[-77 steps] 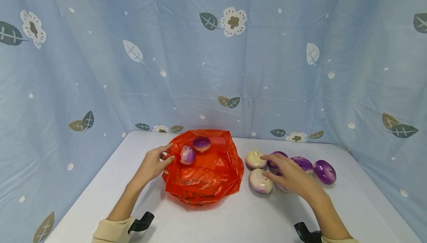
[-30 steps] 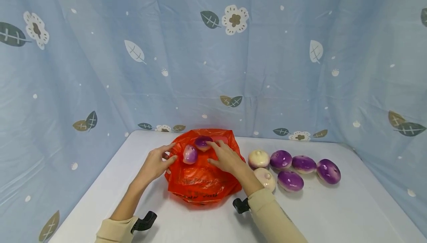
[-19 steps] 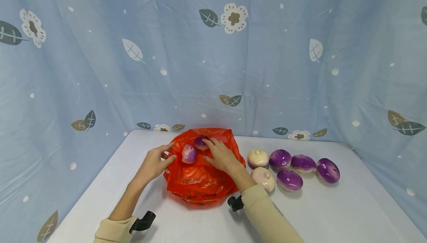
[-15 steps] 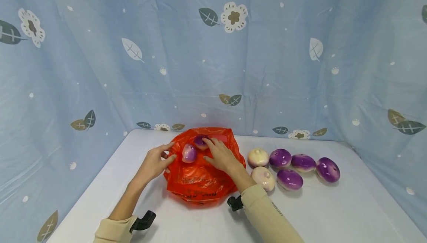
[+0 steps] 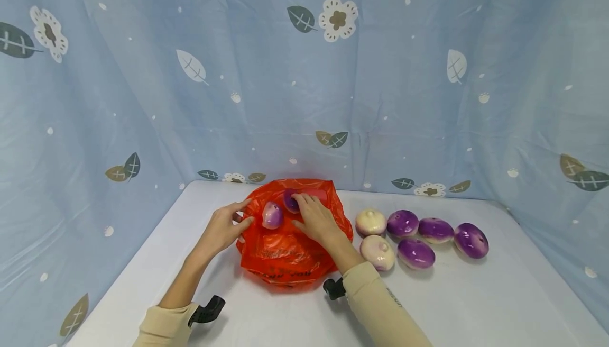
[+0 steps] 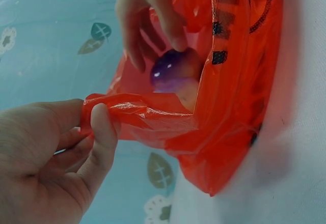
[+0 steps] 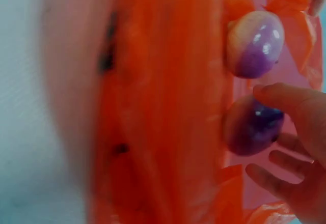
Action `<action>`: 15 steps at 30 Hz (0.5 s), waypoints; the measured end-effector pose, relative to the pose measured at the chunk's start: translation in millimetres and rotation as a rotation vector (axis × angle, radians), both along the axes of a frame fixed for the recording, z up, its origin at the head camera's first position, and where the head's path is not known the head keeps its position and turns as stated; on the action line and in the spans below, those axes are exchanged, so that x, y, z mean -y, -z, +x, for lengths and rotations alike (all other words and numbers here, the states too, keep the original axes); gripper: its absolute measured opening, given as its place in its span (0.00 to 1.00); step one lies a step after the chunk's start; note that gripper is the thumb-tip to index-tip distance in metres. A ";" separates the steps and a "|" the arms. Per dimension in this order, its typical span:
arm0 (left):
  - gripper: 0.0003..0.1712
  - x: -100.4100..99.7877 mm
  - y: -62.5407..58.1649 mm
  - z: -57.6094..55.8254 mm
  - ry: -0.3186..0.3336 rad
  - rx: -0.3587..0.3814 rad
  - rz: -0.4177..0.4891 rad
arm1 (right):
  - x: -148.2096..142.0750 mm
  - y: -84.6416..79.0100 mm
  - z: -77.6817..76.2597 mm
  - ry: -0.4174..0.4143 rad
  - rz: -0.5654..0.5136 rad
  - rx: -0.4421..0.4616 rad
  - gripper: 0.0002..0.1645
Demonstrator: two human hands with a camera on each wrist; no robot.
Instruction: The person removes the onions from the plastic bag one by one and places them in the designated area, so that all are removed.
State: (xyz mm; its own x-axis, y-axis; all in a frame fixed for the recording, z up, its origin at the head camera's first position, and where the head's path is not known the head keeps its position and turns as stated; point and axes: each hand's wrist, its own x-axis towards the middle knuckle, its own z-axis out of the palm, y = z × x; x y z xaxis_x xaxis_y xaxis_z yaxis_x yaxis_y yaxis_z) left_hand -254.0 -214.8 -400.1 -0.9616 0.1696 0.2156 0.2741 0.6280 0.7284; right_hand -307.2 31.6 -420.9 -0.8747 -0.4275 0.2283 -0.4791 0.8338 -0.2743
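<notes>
A red plastic bag (image 5: 290,262) lies mouth open on the white table. My left hand (image 5: 221,230) pinches its left rim between thumb and fingers, as the left wrist view shows with the folded edge (image 6: 142,104). Two glossy purple-and-white turnips are inside the bag mouth. The left turnip (image 5: 272,215) sits untouched. My right hand (image 5: 316,221) reaches into the bag and holds the other turnip (image 7: 254,124), the thumb on one side and fingers curled at the other. In the head view those fingers partly cover that turnip.
Right of the bag several more turnips lie in a cluster: two pale-side-up turnips (image 5: 377,253) nearest the bag, then purple ones (image 5: 416,254) reaching to the right (image 5: 471,240). A blue patterned curtain (image 5: 266,98) hangs behind the table (image 5: 476,304).
My right hand has moved left from the turnip cluster into the bag. The turnip under its fingers has turned, showing less of its pale side. The left hand keeps its place at the rim.
</notes>
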 end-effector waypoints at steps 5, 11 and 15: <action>0.30 -0.6 -1.4 -1.4 -0.001 -0.002 -0.005 | 0.2 -7.5 1.0 0.019 -0.004 -0.007 0.41; 0.31 -0.2 -1.3 -1.5 -0.007 -0.003 -0.005 | 0.1 -7.9 -0.6 0.012 0.024 0.023 0.46; 0.30 0.5 -0.1 -1.6 -0.001 -0.017 0.002 | 1.0 -6.8 -2.4 0.017 0.054 -0.006 0.46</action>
